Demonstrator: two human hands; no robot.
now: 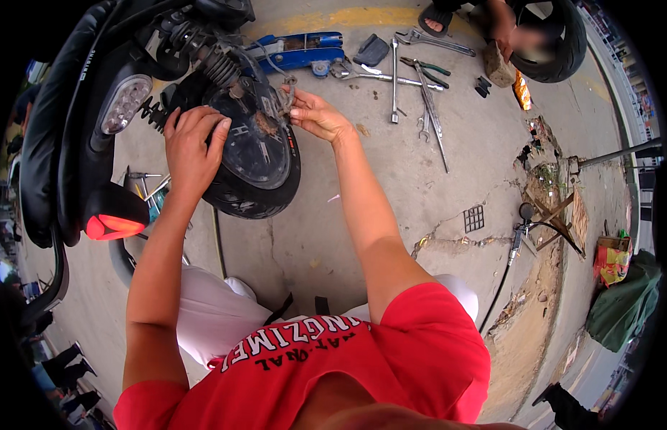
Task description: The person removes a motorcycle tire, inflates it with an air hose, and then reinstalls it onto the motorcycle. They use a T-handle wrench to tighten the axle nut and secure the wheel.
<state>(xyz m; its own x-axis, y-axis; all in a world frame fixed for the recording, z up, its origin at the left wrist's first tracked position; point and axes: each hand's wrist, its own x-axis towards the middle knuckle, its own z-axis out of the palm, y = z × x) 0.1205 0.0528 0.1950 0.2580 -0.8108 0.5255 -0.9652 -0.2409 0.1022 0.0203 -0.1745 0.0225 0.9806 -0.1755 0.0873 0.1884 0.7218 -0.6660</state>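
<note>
A black scooter's rear wheel point(247, 201) with a dark, dusty round hub cover point(247, 161) lies before me, under a suspension spring point(219, 68). My left hand point(194, 150) is closed over the upper left of the hub, fingers curled; their tips are partly hidden. My right hand point(320, 122) pinches a dirty metal fitting point(287, 100) with a cable at the hub's upper right. A smaller spring point(153, 115) sticks out left of my left hand, beside the round lamp point(124, 104).
A blue jack point(294, 50), long wrenches point(394, 82) and pliers point(427, 64) lie beyond the wheel. Another person's hand point(504, 32) rests by a stone block point(498, 68) and a loose tyre point(556, 68). At right are an air-gun hose point(498, 290) and green cloth point(620, 301).
</note>
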